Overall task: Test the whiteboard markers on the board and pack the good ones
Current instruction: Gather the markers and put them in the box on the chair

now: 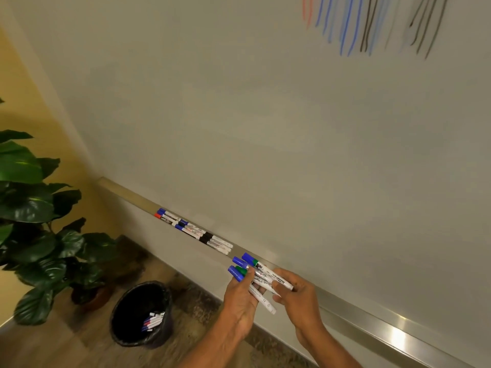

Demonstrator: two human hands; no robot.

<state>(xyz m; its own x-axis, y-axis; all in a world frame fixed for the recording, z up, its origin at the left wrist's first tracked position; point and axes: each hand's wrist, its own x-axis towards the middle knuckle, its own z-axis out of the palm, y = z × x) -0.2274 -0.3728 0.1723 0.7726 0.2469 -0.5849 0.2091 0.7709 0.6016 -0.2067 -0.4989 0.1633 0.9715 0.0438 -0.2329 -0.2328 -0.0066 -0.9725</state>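
My left hand (240,296) grips a bundle of markers (248,268) with blue and green caps, held just in front of the board's metal tray (358,312). My right hand (297,293) pinches the white barrel of one marker in that bundle from the right. Several more markers (194,231) with blue, red and black caps lie in a row on the tray further left. The whiteboard (265,128) carries red, blue and black test strokes (372,25) at the upper right.
A black waste bin (142,313) stands on the floor below the tray with several markers inside. A large potted plant (34,221) fills the left side against a yellow wall.
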